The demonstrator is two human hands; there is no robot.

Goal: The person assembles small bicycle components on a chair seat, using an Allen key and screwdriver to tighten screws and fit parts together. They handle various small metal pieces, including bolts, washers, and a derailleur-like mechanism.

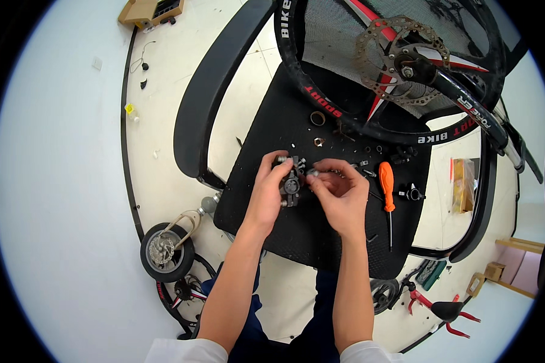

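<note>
My left hand (265,196) is closed around a dark metal brake caliper (292,185), thumb along its upper end, over the middle of the black chair seat (297,233). Just right of the caliper, my right hand (347,202) pinches a small grey round part (312,173) between thumb and fingertips; the fingers partly cover it. An orange-handled screwdriver (386,181) lies to the right of that hand, its shaft toward me. Farther right rests a small black-and-silver clamp-like part (412,193). Beyond my hands lie a brass-coloured ring (317,118) and a small metal nut-like piece (319,142).
A bicycle wheel (292,60) with a rusty brake disc (419,42) and fork (466,100) leans across the chair's far side. Armrests (215,91) flank the seat. On the floor are a small wheel (167,253), a red bicycle part (427,300) and an open box (140,12).
</note>
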